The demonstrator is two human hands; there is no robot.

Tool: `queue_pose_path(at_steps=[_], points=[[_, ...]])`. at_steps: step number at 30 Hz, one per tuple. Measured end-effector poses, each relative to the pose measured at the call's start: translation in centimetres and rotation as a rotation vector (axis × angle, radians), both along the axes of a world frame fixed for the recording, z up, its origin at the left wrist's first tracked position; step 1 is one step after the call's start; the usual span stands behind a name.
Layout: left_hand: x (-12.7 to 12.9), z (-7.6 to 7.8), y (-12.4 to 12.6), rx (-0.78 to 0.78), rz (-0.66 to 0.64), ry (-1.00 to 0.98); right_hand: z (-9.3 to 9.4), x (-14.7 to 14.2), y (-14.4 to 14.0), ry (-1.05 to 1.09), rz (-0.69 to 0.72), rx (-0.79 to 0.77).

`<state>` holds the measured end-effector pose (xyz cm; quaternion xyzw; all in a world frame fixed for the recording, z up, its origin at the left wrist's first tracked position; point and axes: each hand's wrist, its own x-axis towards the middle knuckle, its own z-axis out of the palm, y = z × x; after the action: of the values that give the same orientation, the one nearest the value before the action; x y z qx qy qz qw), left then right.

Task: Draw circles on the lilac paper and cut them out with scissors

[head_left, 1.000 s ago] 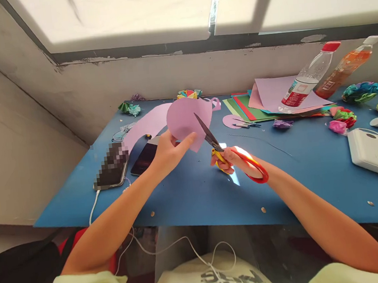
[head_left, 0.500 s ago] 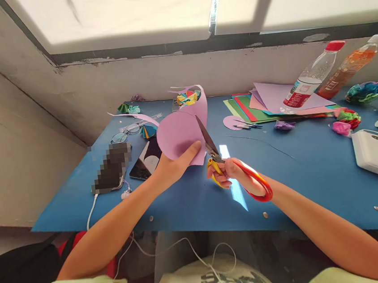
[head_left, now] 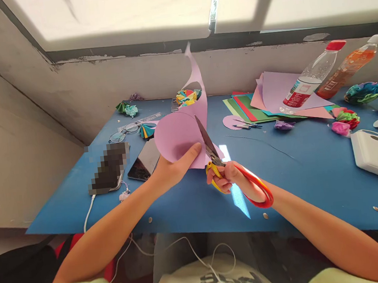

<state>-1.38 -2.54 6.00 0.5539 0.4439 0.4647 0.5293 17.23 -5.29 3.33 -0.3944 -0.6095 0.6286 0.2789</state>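
My left hand (head_left: 174, 165) pinches a lilac paper sheet (head_left: 177, 140) above the blue table (head_left: 300, 170), thumb on its front. The sheet is rounded at the left, and a long offcut strip of it curls upward toward the window. My right hand (head_left: 233, 179) grips red-and-yellow scissors (head_left: 227, 166) by the handles. Their blades point up and away and bite into the paper's right edge.
Two phones (head_left: 143, 159) and glasses (head_left: 123, 132) lie at the left. Stacked coloured paper (head_left: 256, 107), two bottles (head_left: 311, 79), crumpled paper flowers (head_left: 345, 120) and a white box (head_left: 377, 153) fill the right. A small tub of paper bits (head_left: 187, 97) stands at the back. A cable hangs off the front edge.
The paper has turned in my left hand and the cut strip has swung from the left up toward the window. The scissors have cut further along the curved edge.
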Motion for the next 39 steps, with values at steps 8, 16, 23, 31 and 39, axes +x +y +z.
queue_pose_path(at_steps=[8, 16, 23, 31, 39], points=[[0.1, -0.8, 0.2, -0.123, -0.036, -0.145, -0.1, -0.1, -0.6, 0.004, -0.027, 0.012], [0.2, -0.5, -0.1, -0.084, -0.045, -0.157, -0.4, -0.5, -0.7, 0.076, -0.070, -0.042], [0.4, -0.9, 0.2, -0.056, -0.056, -0.103, -1.6, -0.5, -0.7, 0.143, -0.077, -0.054], [0.8, -1.0, -0.2, -0.017, -0.079, -0.066, -2.3, -0.8, -1.1, 0.255, 0.005, -0.042], [0.4, -0.6, 0.0, -0.016, -0.031, -0.017, -1.9, -0.3, -0.4, 0.251, 0.192, 0.060]])
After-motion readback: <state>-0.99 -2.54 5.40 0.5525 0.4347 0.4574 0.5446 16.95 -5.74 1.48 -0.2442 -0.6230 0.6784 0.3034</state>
